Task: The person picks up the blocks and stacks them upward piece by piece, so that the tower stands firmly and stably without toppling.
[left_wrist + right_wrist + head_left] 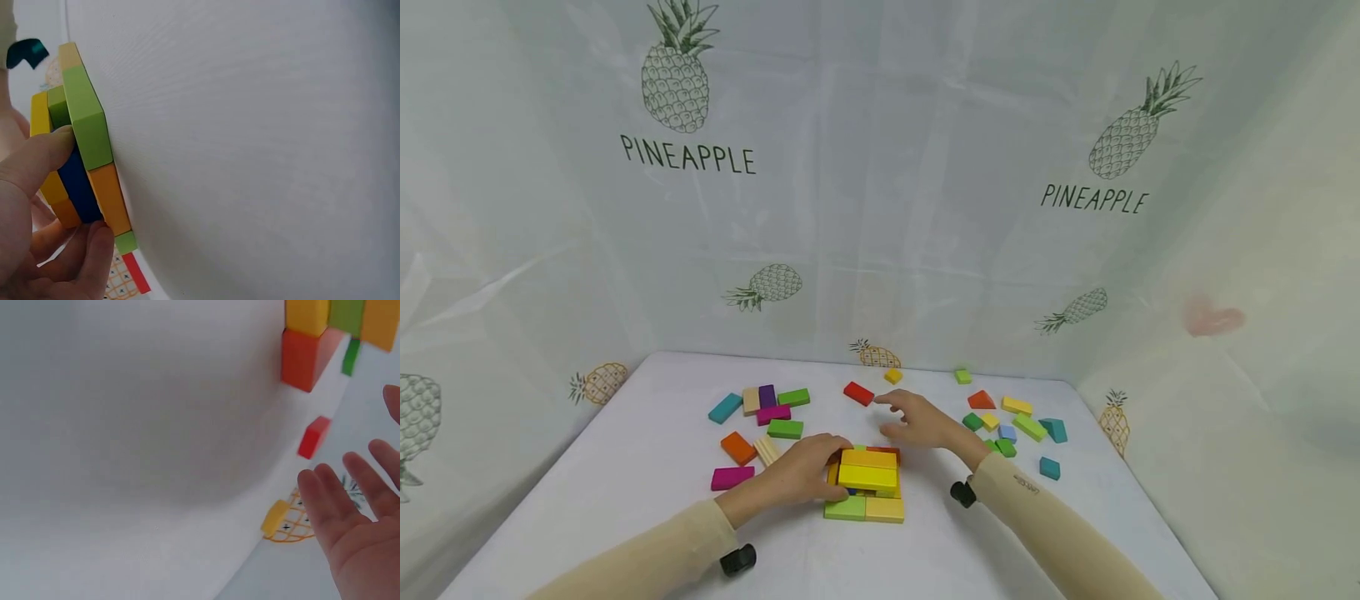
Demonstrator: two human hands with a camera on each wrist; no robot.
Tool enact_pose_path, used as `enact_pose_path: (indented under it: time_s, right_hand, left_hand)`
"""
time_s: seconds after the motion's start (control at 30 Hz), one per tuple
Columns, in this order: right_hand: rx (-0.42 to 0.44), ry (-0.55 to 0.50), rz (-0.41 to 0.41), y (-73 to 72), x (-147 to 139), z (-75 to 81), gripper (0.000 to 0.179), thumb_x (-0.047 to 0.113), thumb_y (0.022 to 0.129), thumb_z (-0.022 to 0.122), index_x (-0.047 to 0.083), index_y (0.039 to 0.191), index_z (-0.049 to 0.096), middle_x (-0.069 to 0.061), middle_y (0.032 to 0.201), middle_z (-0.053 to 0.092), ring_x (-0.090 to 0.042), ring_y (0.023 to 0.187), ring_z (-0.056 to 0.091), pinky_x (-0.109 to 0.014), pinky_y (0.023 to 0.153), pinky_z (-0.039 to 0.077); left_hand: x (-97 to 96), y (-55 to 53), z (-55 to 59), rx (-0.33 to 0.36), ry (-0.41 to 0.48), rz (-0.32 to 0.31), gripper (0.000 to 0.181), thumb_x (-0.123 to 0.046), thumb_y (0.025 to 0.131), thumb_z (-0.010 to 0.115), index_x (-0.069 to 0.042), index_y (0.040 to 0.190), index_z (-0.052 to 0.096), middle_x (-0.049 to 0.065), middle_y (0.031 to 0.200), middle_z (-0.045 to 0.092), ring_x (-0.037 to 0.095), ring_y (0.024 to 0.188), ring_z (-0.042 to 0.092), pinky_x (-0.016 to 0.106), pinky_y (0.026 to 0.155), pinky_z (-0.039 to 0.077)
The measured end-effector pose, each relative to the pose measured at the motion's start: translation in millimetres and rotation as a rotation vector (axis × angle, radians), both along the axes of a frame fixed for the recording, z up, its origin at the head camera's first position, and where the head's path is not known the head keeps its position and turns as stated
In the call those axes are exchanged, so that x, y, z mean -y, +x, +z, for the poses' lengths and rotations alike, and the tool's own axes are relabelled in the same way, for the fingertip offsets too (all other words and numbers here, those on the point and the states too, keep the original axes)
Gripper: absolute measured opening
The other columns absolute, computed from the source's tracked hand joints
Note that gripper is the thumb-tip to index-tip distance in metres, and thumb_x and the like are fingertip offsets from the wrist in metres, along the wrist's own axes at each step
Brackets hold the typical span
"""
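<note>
Left hand [801,472] grips left side of stacked toy blocks [867,482], thumb at near end, fingers at far end, blue block [80,187] between. Right hand [921,423] above table [865,571], fingers loosely spread, near red block [859,394]. Stack sits mid-table, yellow block [867,477] on top; magenta block [733,478], orange block [738,448] lie left.

A white desk [595,492] stands enclosed by pale, creased sheeting [910,208] that rises behind its far edge and along its left and right sides. High above the desk, two large dark green pineapple prints [675,87] each sit over the word "PINEAPPLE" [688,155]; a smaller orange pineapple [880,357] meets the desk's far edge. Right of the desk shows a blurred reddish heart shape [1213,318]. Soft light falls across the desk.
</note>
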State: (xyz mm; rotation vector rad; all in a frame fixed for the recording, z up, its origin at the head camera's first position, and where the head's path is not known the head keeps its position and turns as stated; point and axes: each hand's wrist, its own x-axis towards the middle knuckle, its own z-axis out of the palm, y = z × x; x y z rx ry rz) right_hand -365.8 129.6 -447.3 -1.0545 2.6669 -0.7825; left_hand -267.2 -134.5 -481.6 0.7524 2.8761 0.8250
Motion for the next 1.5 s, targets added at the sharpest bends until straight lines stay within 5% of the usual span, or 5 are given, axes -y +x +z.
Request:
enact_pose_path:
  time_s: [0.27, 0.5, 0.97, 1.3, 1.5]
  right_hand:
    - [-0.043, 0.084, -0.076, -29.1, 14.1, -9.9, 0.056, 0.024, 0.102, 0.07, 0.013, 0.155, 0.054, -0.012, 0.158, 0.053, -0.032, 0.137, 0.056, -0.054, 0.116, 0.047]
    - [-0.063, 0.077, -0.036, -42.7, 22.1, -15.2, 0.054, 0.017, 0.103, 0.067, 0.01, 0.155, 0.053, -0.01, 0.154, 0.057, -0.03, 0.136, 0.057, -0.05, 0.118, 0.045]
    - [-0.001, 0.093, -0.063, -37.3, 19.0, -16.8, 0.054, 0.016, 0.103, 0.067, 0.011, 0.155, 0.054, -0.01, 0.152, 0.06, -0.028, 0.133, 0.059, -0.049, 0.117, 0.047]
    - [-0.098, 0.089, -0.068, -37.3, 16.8, -15.0, 0.042, 0.009, 0.101, 0.068, 0.013, 0.143, 0.066, -0.005, 0.132, 0.072, -0.022, 0.114, 0.066, -0.041, 0.101, 0.058]
    - [-0.075, 0.061, -0.01, -41.0, 22.7, -14.6, 0.052, 0.005, 0.099, 0.072, 0.011, 0.148, 0.061, -0.007, 0.15, 0.061, -0.028, 0.125, 0.064, -0.044, 0.104, 0.057]
  left_hand:
    - [-2.7, -0.2, 2.3, -0.006, -0.002, -0.001, 0.068, -0.039, 0.082, 0.092, -0.013, 0.139, 0.065, -0.002, 0.126, 0.069, 0.015, 0.109, 0.061, 0.044, 0.103, 0.057]
    - [-2.8, -0.2, 4.2, -0.019, -0.006, -0.004, 0.067, -0.037, 0.083, 0.092, -0.012, 0.138, 0.065, 0.0, 0.127, 0.069, 0.016, 0.11, 0.061, 0.044, 0.104, 0.057]
    - [-2.4, 0.0, 3.3, -0.014, -0.01, 0.001, 0.067, -0.036, 0.082, 0.093, -0.013, 0.138, 0.066, -0.001, 0.125, 0.069, 0.015, 0.108, 0.061, 0.043, 0.102, 0.058]
    - [-1.2, -2.5, -0.7, -0.011, -0.013, 0.006, 0.069, -0.038, 0.081, 0.094, -0.014, 0.138, 0.066, -0.001, 0.126, 0.069, 0.015, 0.109, 0.061, 0.044, 0.102, 0.058]
    - [-0.5, -1.6, -1.8, -0.001, -0.011, 0.016, 0.068, -0.038, 0.081, 0.094, -0.014, 0.138, 0.066, -0.001, 0.126, 0.07, 0.016, 0.11, 0.062, 0.044, 0.103, 0.057]
